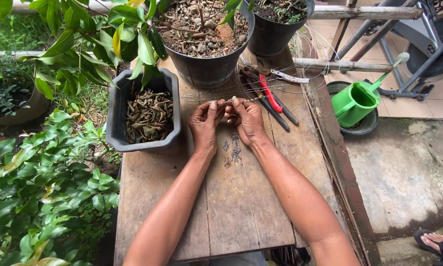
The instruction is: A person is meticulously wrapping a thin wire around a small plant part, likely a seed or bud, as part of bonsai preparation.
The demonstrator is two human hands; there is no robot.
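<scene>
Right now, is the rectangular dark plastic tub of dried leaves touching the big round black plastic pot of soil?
Cannot tell. In the head view the tub and the pot come close, but green leaves overhang the spot.

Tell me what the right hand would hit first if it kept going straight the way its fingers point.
Probably the black plastic pot: the right hand points up the wooden table toward it, past thin wire. Depth is uncertain.
</scene>
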